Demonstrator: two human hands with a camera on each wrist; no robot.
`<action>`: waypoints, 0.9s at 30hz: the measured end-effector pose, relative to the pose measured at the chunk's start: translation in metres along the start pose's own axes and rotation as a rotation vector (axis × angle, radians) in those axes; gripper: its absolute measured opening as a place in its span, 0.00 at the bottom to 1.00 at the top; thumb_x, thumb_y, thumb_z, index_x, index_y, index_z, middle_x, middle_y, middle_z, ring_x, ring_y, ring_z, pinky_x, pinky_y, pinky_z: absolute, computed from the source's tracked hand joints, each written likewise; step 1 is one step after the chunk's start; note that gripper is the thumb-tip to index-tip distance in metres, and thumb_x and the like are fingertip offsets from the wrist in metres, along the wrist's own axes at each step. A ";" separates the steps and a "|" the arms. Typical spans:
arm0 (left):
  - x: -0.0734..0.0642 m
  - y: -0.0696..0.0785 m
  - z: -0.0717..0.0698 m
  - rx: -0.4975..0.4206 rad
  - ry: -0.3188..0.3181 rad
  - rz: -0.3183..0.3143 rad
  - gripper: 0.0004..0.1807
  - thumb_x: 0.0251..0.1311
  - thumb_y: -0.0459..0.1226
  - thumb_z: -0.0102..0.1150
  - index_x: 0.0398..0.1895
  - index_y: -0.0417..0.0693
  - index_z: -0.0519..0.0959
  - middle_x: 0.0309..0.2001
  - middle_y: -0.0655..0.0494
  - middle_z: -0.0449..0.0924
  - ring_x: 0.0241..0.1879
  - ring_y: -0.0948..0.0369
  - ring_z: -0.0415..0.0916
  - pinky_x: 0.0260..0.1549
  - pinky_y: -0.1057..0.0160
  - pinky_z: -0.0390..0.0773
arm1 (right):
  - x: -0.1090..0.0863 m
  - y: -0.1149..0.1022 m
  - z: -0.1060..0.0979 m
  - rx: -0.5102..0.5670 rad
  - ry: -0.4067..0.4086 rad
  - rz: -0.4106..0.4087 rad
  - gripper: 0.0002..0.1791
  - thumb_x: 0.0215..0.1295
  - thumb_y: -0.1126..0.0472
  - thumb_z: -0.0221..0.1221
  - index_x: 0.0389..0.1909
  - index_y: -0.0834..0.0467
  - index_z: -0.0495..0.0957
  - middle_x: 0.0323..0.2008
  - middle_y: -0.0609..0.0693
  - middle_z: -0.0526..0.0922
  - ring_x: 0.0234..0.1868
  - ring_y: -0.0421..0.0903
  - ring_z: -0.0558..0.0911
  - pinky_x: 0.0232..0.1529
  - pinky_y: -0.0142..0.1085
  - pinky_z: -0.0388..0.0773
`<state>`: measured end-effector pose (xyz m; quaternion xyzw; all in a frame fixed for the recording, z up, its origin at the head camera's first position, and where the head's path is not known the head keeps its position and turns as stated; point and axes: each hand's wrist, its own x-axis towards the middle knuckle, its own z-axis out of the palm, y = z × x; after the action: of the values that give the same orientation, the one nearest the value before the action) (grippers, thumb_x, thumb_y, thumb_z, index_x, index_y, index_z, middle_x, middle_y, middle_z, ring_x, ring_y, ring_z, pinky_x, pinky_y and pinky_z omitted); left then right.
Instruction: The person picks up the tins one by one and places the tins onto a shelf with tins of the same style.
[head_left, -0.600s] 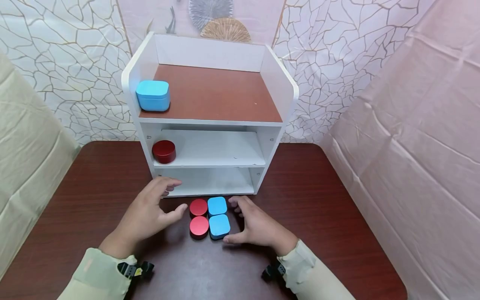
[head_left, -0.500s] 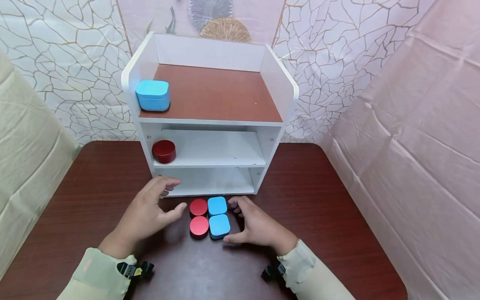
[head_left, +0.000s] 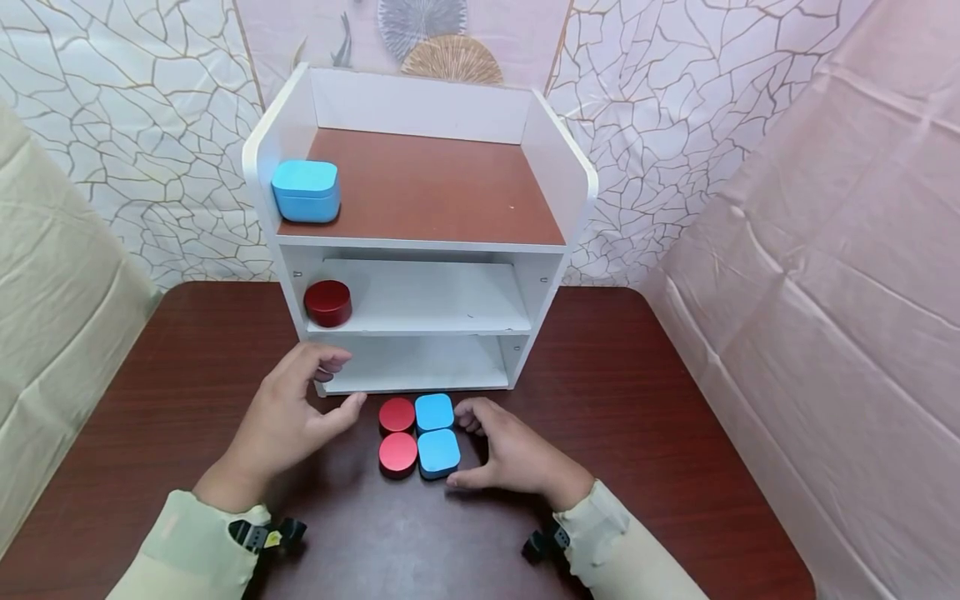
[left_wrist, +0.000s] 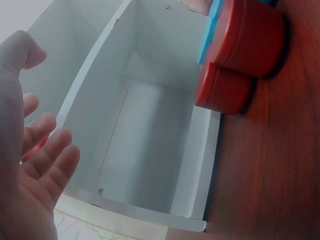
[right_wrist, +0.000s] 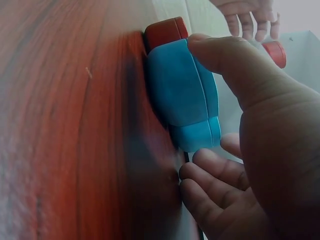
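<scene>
Two round red tins and two blue rounded-square tins stand bunched on the table in front of the shelf unit, red on the left, blue on the right. My left hand hovers left of the red tins, thumb and fingers spread, holding nothing. At the right side of the blue tins is my right hand, loosely curved. Its thumb lies by the near blue tin's corner and its fingers by the far one. In the right wrist view, the thumb overlaps the edge of a blue tin.
A white shelf unit rises behind the tins. Another blue tin sits at the left of its brown top, and a dark red round tin at the left of the middle shelf. Cloth hangs on both sides of the dark wooden table.
My left hand has drawn slightly left, farther from the red tins. The right hand has barely shifted, its fingers curling a little more. The tins have stayed in place.
</scene>
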<state>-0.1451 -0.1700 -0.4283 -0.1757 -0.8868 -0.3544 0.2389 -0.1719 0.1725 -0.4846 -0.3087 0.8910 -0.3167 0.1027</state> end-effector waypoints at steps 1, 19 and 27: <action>0.001 0.001 -0.001 -0.003 0.007 -0.005 0.33 0.50 0.44 0.82 0.59 0.55 0.77 0.52 0.61 0.79 0.49 0.66 0.76 0.40 0.72 0.78 | 0.000 0.000 0.000 -0.002 0.000 -0.003 0.51 0.45 0.31 0.78 0.66 0.48 0.68 0.56 0.43 0.76 0.56 0.41 0.77 0.61 0.38 0.78; 0.017 0.005 -0.015 -0.144 0.148 -0.111 0.27 0.54 0.38 0.79 0.57 0.52 0.78 0.48 0.60 0.80 0.47 0.63 0.77 0.44 0.72 0.76 | 0.001 0.001 0.004 -0.003 0.022 -0.022 0.46 0.47 0.34 0.79 0.61 0.50 0.70 0.54 0.44 0.77 0.54 0.42 0.77 0.59 0.38 0.79; 0.026 0.010 -0.024 -0.240 0.207 -0.157 0.26 0.56 0.37 0.77 0.58 0.51 0.79 0.49 0.58 0.80 0.48 0.60 0.77 0.44 0.74 0.77 | 0.001 0.002 0.005 -0.002 0.027 -0.025 0.44 0.48 0.33 0.78 0.61 0.49 0.71 0.54 0.44 0.77 0.54 0.42 0.78 0.59 0.38 0.79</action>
<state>-0.1545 -0.1768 -0.3933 -0.0958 -0.8199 -0.4913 0.2779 -0.1714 0.1706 -0.4897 -0.3155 0.8887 -0.3211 0.0866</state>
